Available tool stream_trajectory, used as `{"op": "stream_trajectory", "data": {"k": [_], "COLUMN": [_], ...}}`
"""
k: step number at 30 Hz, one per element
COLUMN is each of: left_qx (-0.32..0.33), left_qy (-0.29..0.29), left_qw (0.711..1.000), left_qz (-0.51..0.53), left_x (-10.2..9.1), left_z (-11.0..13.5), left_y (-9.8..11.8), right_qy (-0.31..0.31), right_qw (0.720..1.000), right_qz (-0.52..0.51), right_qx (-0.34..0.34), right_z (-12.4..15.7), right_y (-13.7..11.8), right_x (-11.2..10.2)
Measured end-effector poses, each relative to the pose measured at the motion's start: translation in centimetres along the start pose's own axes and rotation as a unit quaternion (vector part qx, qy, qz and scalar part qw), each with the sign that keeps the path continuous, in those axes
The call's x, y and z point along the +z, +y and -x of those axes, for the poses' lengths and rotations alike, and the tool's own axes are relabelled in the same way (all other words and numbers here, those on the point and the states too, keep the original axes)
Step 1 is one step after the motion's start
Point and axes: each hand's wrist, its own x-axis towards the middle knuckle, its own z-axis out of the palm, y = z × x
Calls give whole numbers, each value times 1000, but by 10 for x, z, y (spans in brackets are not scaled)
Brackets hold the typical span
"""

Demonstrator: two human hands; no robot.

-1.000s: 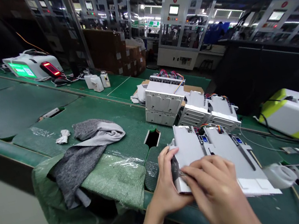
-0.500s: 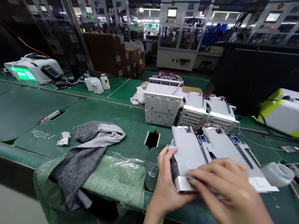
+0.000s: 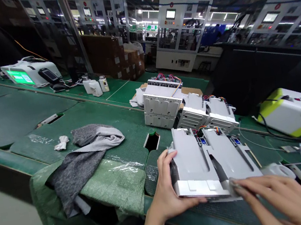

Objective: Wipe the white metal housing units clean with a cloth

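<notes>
A light grey double-bay housing [image 3: 190, 156] with a pale metal front strip [image 3: 194, 186] rests near the bench's front edge. My left hand [image 3: 167, 193] is closed around its left end, fingers on the side and thumb along the lower front. Between the fingertips of my right hand [image 3: 278, 196] is a small grey wad [image 3: 235, 187], pressed against the front strip right of the middle. Its exact kind is too blurred to make out. Blue connectors and coloured wires show at the housing's back.
More grey housings [image 3: 161, 105] with wires stand just behind. A grey cloth [image 3: 88, 158] lies to the left over green bubble wrap [image 3: 119, 184]. A white plastic bottle [image 3: 279, 170] lies at right, with a yellow-and-white machine [image 3: 294, 110] farther back. A slot [image 3: 152, 141] opens in the bench.
My right hand has slid rightward along the housing's front strip with the small grey wad, uncovering the strip's left part. My left hand keeps its hold on the left end.
</notes>
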Motion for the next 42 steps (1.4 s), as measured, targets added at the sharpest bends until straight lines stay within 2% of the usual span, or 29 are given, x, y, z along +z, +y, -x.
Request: {"op": "stream_trajectory", "data": {"k": [3,8,11,13,17,20,25,30,33,37,42], "left_qx": [2,-9,-15,-15,-15,-10,-8,3,4,-3,0], "left_qy": [0,3,4,3,4,-1,7,6,8,7,7], "left_qw": [1000,1000,1000,1000,1000,1000,1000,1000,1000,1000,1000], "left_qz": [-1,7,11,13,11,11,13,7,5,5,0], "left_x": [0,0,-1,-1,-1,-1,-1,-1,0,-1,-1], "left_z": [0,-1,-1,-1,-1,-2,-2,-2,-2,-1,-1], "left_y": [-1,1,2,2,2,2,2,0,-1,0,0], "right_qy": [19,16,4,-6,-4,-16,9,-64,-47,-21,-30], "right_qw": [999,995,995,995,995,995,995,995,998,997,997], "right_qz": [-1,-69,-91,-96,-95,-95,-87,-58,-35,-32,-56], "right_qx": [44,68,37,16,28,10,42,-42,8,64,36], "right_z": [-8,-36,-37,-34,-30,-33,-39,-16,-15,-31,-29], "right_y": [-3,-36,-44,-43,-40,-42,-45,-26,-16,-22,-28], "right_x": [4,28,32,31,26,24,25,7,-2,10,22]}}
